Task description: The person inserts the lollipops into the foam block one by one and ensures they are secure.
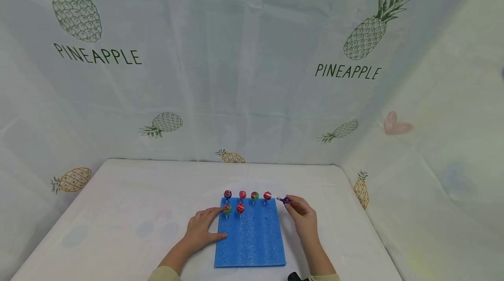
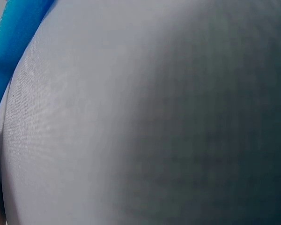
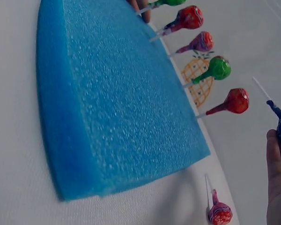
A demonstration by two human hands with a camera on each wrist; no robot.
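My right hand (image 1: 305, 217) pinches a dark purple-blue lollipop (image 1: 286, 200) by its wrapped head, above the back right corner of a blue foam board (image 1: 252, 246). Its white stick points left and, in the head view, overlaps a red lollipop (image 1: 267, 195) standing in the back row. With fingers and thumb spread, my left hand (image 1: 201, 230) rests against the board's left side, thumb over the top surface. The left fingertips are close to a green-and-red lollipop (image 1: 227, 208). Beside it stands another red lollipop (image 1: 240, 208).
Along the board's back edge several lollipops stand upright, including a dark one (image 1: 227, 194) at the left end. A pink-red lollipop (image 3: 220, 213) lies on the white table right of the board. A black object (image 1: 294, 276) shows near the right sleeve.
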